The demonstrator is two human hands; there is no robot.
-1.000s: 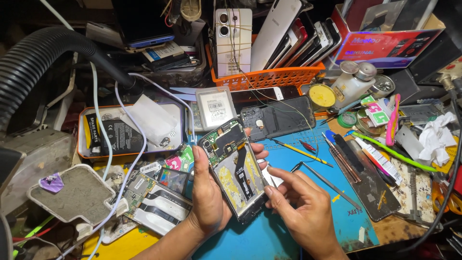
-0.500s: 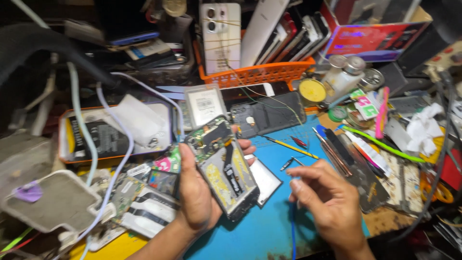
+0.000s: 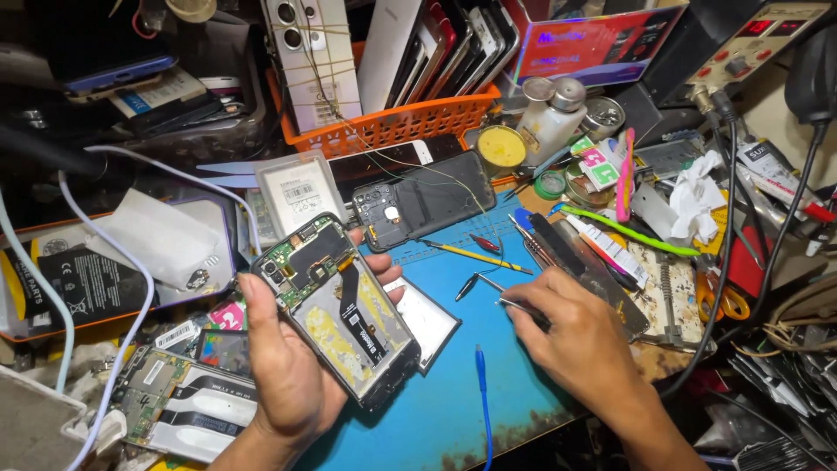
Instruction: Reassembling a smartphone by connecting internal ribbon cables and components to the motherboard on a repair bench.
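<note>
My left hand (image 3: 292,371) grips an opened smartphone (image 3: 336,310) with its back cover off, green circuit board at the top and a black flex cable down the middle. It is held tilted above the blue work mat (image 3: 453,392). My right hand (image 3: 571,336) rests on the mat to the right, fingers closed around metal tweezers (image 3: 510,296) whose tips point left. The right hand is apart from the phone.
A black back cover (image 3: 427,201), a white battery (image 3: 296,192) and a small dark panel (image 3: 427,318) lie behind the phone. An orange basket (image 3: 392,126) of phones stands at the back. Tools, bottles and cables crowd the right; another opened phone (image 3: 187,401) lies at the left.
My right hand has drawn away from the phone to the right and now holds tweezers over the mat. The left hand keeps the phone, shifted slightly.
</note>
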